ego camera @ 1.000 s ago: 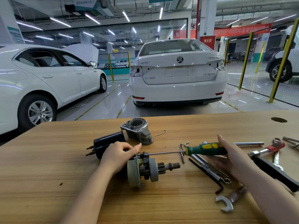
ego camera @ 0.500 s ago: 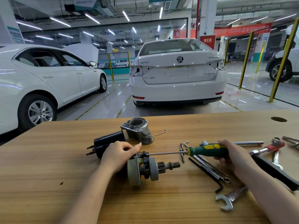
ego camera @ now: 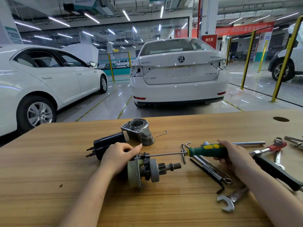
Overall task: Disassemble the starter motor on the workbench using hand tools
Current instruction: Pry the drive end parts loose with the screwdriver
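The starter motor (ego camera: 147,171) lies on its side on the wooden workbench (ego camera: 49,161), with its pinion shaft pointing right. My left hand (ego camera: 117,157) grips its black body at the left end. A green-handled screwdriver (ego camera: 207,151) is held in my right hand (ego camera: 229,156), fingers curled round the handle. Its long shaft runs left to the top of the motor's end plate, where the tip meets it. The detached grey nose housing (ego camera: 139,131) stands behind the motor.
Right of the motor lie long bolts, a black hex key (ego camera: 208,176), an open-end spanner (ego camera: 231,201), a ratchet with a black handle (ego camera: 277,169), red-handled pliers (ego camera: 277,146) and a steel bar (ego camera: 249,143). A small hex key (ego camera: 162,133) lies further back. White cars stand beyond the bench.
My right hand, which lay flat against the screwdriver handle, has closed its fingers round it. The screwdriver shifted slightly right and up. The left hand and motor stayed put.
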